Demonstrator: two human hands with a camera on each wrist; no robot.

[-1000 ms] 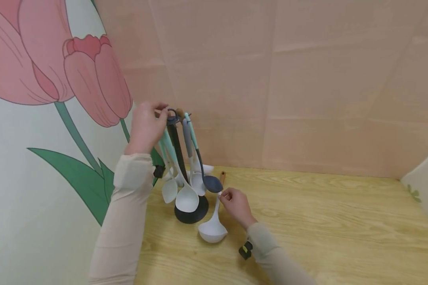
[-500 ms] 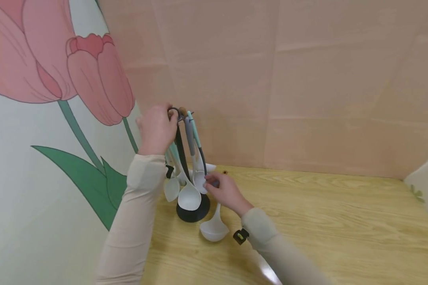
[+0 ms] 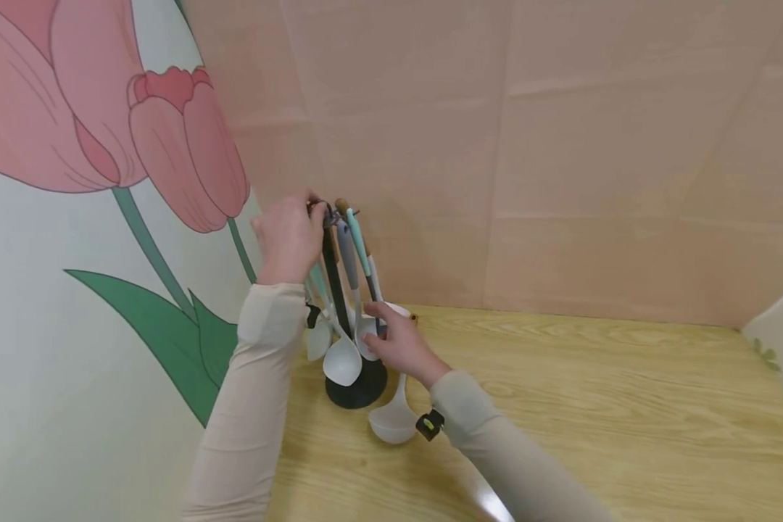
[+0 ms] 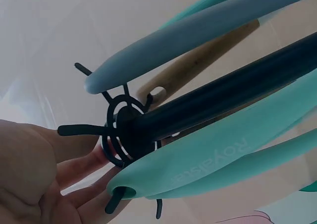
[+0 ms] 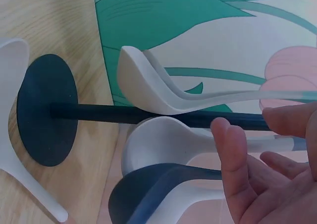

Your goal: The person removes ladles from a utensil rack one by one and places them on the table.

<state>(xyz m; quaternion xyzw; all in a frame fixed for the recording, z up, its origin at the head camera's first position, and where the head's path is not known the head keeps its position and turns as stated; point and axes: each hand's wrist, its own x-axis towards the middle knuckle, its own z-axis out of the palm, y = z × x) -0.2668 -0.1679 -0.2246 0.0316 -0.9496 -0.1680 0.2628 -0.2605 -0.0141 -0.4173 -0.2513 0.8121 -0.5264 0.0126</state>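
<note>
My left hand holds the top ring of a black utensil stand; in the left wrist view its fingers reach behind the hooks. Mint, grey-blue and wooden handles hang from these hooks. My right hand is beside the hanging heads, fingers relaxed and apart from the thumb, nothing gripped. Nearest it are a dark spoon and a white spoon. A white ladle hangs on the far side. Another white ladle with a wooden-tipped handle lies on the table.
The wood-grain table runs off to the right. A tulip-painted wall stands close on the left, and a pinkish cloth backdrop rises behind the stand.
My right hand has moved left from beside the lying ladle to the dark spoon, and its fingers have spread. The hanging utensils have shifted slightly around the stand. My left hand stays at the top.
</note>
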